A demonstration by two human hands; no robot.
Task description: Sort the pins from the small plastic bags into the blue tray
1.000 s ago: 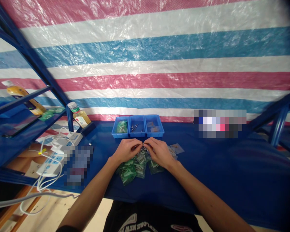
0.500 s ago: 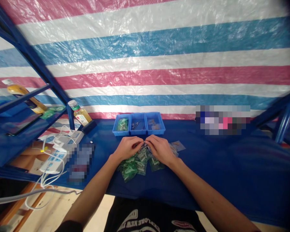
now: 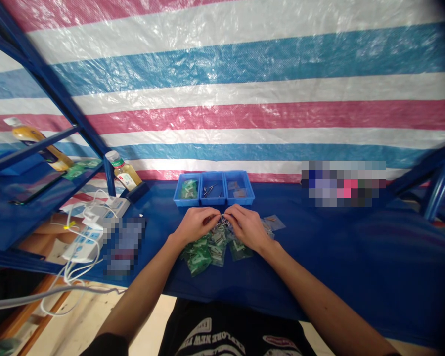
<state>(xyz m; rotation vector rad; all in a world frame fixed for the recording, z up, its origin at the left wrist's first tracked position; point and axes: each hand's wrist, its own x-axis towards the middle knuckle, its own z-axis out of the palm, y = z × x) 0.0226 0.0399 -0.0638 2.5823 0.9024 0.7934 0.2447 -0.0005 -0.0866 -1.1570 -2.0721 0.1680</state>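
Note:
My left hand and my right hand meet fingertip to fingertip above a heap of small clear and green plastic bags. Both are closed in a pinch; whatever lies between the fingertips is too small to name. Just under the fingers is a little pile of shiny metal pieces. More clear bags stick out past my right hand. Beyond the hands stand three joined blue bins: the left bin has green bags, the middle bin several thin metal pieces, the right bin clear packets.
On the left of the blue table are a white power strip with tangled cables, a blurred-out flat object and a drink bottle. A pixelated item lies at the back right. Blue frame posts flank both sides.
My view has shifted slightly, so the table sits a little higher in it. Both hands keep their pinch over the same pile, with only slight finger movement.

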